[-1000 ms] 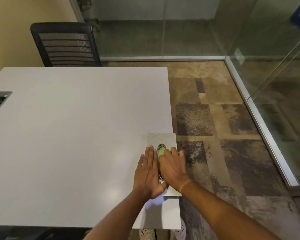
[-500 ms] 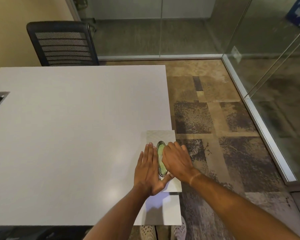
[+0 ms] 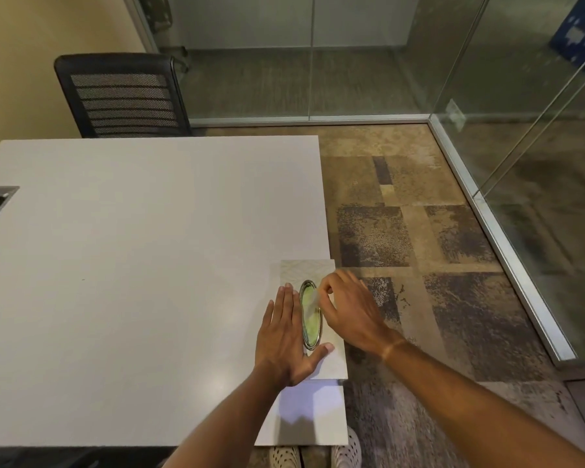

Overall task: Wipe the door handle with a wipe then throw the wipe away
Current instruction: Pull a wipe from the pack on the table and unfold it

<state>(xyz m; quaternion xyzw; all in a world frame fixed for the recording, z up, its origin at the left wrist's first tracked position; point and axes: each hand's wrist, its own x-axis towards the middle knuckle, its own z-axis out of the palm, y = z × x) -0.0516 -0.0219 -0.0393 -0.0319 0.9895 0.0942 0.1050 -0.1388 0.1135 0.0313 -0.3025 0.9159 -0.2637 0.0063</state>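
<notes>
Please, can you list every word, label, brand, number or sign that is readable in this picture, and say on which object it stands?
None: no text can be read anywhere in this view.
Wipe pack, flat under the left hand and right hand: pale pattern and green oval only, no letters legible.
Blue board behind the glass: white shapes, too blurred to read.
Small white tag on the glass wall: too small to read.
</notes>
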